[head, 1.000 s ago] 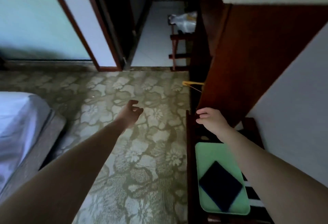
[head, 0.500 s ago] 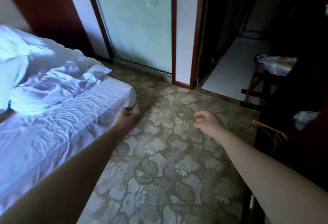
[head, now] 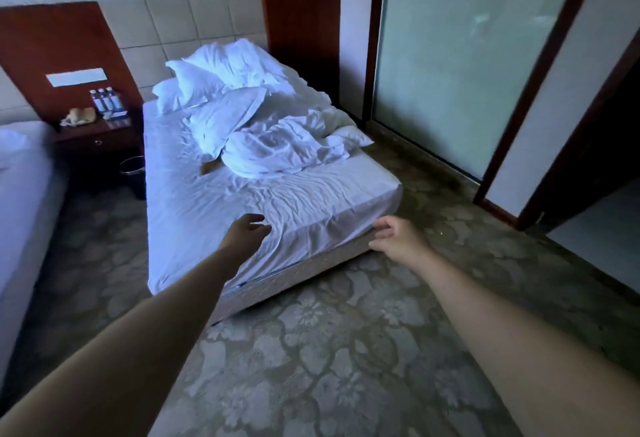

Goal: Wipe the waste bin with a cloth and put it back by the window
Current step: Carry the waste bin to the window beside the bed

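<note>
The dark round waste bin with a shiny metal rim (head: 133, 175) stands on the floor at the far left, tucked between the reddish wooden bedside cabinet (head: 100, 136) and the unmade bed with white sheets (head: 277, 201), well apart from both hands. The left hand (head: 247, 231) hangs over the near corner of the bed, its fingers loosely spread and holding nothing. The right hand (head: 396, 239) is just right of that corner above the floral-patterned carpet (head: 311, 350), its fingers also relaxed, open and empty. No cloth is in view.

By my reading the task has barely begun: the bin is unwiped and out of reach. Finding a cloth, reaching the bin, wiping it and setting it by the window all remain. Whether the frosted glass panel (head: 450, 55) on the right is that window I cannot tell.
</note>
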A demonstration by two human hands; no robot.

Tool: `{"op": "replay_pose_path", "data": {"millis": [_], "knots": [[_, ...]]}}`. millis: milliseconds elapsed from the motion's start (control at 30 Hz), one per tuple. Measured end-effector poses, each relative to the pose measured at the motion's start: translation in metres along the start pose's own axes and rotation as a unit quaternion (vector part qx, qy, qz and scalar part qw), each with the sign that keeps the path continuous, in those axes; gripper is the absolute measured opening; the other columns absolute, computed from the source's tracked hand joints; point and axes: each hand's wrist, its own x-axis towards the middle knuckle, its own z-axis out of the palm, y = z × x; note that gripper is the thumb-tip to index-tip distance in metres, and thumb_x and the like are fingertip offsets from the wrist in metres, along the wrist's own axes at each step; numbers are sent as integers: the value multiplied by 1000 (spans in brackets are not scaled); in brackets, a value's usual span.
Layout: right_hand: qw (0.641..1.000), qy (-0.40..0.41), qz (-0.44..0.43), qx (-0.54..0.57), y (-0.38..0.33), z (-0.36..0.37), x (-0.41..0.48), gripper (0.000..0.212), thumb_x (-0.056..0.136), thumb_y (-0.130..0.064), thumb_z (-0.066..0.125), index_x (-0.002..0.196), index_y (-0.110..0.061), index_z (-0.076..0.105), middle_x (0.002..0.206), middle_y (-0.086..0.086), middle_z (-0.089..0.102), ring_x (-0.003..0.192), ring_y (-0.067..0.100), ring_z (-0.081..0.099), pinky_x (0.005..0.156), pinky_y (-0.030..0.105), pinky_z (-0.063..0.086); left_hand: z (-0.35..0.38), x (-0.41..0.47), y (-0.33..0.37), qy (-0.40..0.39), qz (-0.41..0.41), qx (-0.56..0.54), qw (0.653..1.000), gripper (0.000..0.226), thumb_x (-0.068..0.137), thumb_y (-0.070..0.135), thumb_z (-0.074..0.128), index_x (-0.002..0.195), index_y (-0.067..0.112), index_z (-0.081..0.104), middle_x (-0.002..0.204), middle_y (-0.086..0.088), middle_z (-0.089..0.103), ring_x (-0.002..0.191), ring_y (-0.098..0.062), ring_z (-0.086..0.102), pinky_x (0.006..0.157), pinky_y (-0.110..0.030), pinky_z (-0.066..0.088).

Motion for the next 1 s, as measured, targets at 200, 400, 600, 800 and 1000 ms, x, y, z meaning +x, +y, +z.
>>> {"op": "replay_pose_path", "data": {"millis": [200,400,600,800,1000], "knots": [[991,-106,-62,-60,-53,54,21,48,81,-18,71,126,-19,55,124,6,61,108,22,61,88,32,48,-70,-14,-41,77,-24,0,997,40,94,19,61,132,9,58,134,-8,59,122,-24,54,91,-26,37],[962,-230,-109,-99,-101,115,20,52,87,-18,68,135,-24,47,136,9,52,112,25,58,86,36,49,-136,-44,-83,158,-60,-27,985,43,93,16,62,135,8,54,128,-8,59,106,-21,58,82,-28,42],[926,-313,-169,-130,-147,191,1,54,89,-17,67,138,-22,44,133,10,53,115,28,56,89,38,48,-196,-98,-137,261,-118,-55,957,50,94,21,61,139,8,44,127,-10,60,97,-22,63,71,-27,47],[890,-348,-248,-156,-190,275,-37,50,81,-13,69,128,-19,53,113,8,61,115,29,56,100,41,45,-258,-163,-187,347,-182,-103,914,53,93,20,62,141,6,42,123,-13,62,96,-25,61,80,-34,50],[842,-416,-304,-158,-245,377,-98,51,79,-15,73,127,-19,55,115,8,64,107,22,61,92,33,48,-331,-237,-237,440,-223,-120,862,46,93,12,62,135,0,48,116,-14,62,94,-20,54,77,-28,42]]}}
